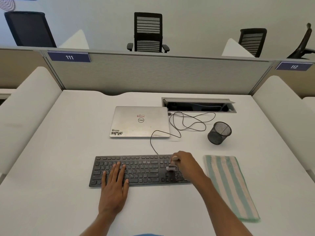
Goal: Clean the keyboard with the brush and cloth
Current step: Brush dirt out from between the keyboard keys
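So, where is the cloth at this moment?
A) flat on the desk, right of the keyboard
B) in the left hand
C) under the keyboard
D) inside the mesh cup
A: the cloth lies flat on the desk, right of the keyboard, untouched; the right hand holds the brush and the left hand rests flat on the keyboard.

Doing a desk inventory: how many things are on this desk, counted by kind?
keyboard: 1
brush: 1
striped cloth: 1
laptop: 1
mesh cup: 1
Total: 5
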Demonstrator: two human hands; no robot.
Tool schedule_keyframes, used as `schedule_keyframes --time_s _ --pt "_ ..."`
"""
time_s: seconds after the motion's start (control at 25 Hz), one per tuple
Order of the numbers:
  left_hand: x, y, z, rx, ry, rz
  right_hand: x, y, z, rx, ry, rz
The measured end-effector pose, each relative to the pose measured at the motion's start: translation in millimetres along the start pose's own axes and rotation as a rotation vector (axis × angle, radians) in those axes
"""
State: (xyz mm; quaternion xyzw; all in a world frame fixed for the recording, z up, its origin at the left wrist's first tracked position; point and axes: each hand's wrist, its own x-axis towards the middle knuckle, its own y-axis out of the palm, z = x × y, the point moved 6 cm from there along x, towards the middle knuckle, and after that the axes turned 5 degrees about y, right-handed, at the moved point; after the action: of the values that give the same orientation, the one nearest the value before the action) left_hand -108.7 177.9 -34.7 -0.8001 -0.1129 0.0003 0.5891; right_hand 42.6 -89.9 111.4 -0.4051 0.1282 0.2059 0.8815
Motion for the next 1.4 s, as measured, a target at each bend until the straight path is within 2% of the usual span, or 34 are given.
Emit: schedule_keyframes --time_s 0.24,0.52,0.72,0.8,0.96,1.08,1.28,1.4 --pt "-0.6 0.9 1.1 0.011 -0.005 0.01 -1.5 -35.9 -33.8 0.191 0.199 -0.073" --pt "0.8 0.9 1.1 0.011 -0.005 0.009 -3.8 -1.1 -4.3 0.141 0.048 0.017" --pt "1.7 -0.3 1.6 0.013 -0.003 0.004 -8.9 -32.1 -18.0 0.144 0.133 -0.072" --pt "0.8 -1.1 0.9 0.013 -0.006 -0.001 -10.0 -39.4 -20.3 0.12 0.108 -0.124" --pt "-0.9 -1.0 -1.2 0.011 0.001 -0.002 -1.0 -27.9 -16.1 0.006 -0.004 -0.346" --pt "-0.1 -0.2 -0.4 0.009 0.001 0.004 -1.2 -13.3 -24.4 -0.005 0.028 -0.412" --pt "0.8 -0.8 1.8 0.021 -0.006 0.005 -1.7 -10.2 -36.5 -0.167 0.138 -0.346" --pt "1.1 0.1 1.0 0.025 -0.003 0.008 6.2 -23.0 -23.9 -0.095 0.086 -0.377"
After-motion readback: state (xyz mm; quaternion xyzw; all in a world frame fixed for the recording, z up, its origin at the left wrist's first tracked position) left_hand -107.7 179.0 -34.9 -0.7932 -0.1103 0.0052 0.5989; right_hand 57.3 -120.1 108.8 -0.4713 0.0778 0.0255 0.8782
